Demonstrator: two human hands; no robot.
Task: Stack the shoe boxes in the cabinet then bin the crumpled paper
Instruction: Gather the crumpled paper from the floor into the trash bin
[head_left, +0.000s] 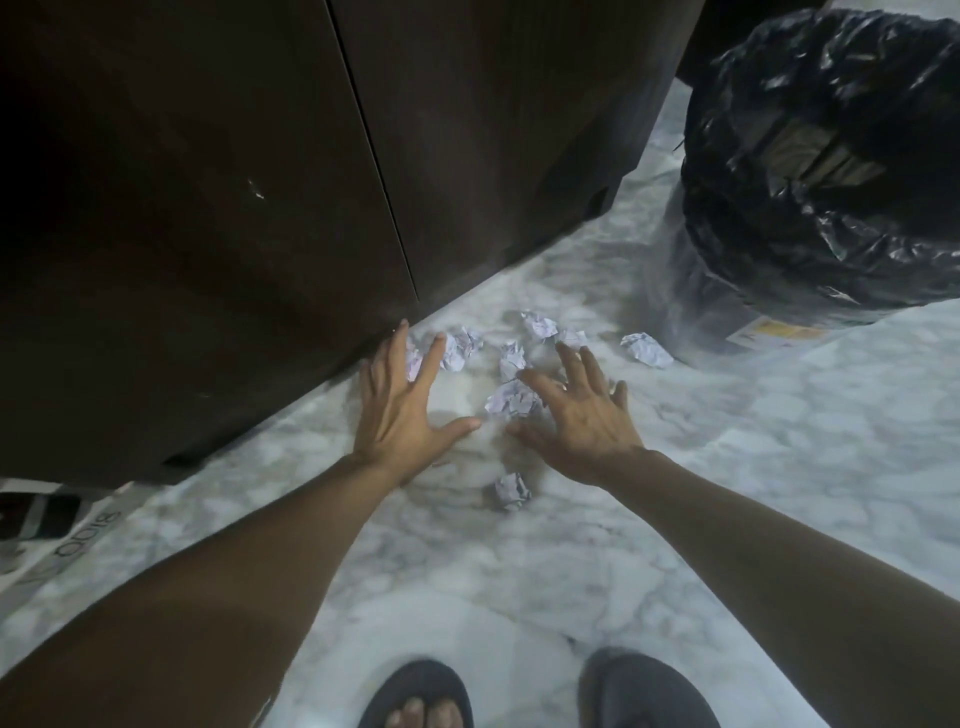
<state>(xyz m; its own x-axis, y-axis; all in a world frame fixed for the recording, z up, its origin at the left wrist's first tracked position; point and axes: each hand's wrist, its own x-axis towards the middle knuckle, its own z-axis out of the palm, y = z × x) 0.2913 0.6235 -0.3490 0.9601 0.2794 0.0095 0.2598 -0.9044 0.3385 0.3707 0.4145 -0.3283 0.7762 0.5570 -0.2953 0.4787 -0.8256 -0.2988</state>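
Several crumpled white paper balls lie on the marble floor in front of the dark cabinet (208, 208), whose two doors are closed. One paper ball (511, 401) sits between my hands, another (511, 491) lies nearer to me, and one (645, 349) lies off to the right by the bin. My left hand (402, 410) is spread open just above the floor beside the cabinet base, holding nothing. My right hand (579, 415) is spread open too, its fingers over the ball in the middle. No shoe boxes are visible.
A bin lined with a black plastic bag (821, 171) stands at the right, past the cabinet corner. A printed bag or box (57, 530) lies at the lower left under the cabinet edge. My feet in dark sandals (415, 696) stand at the bottom.
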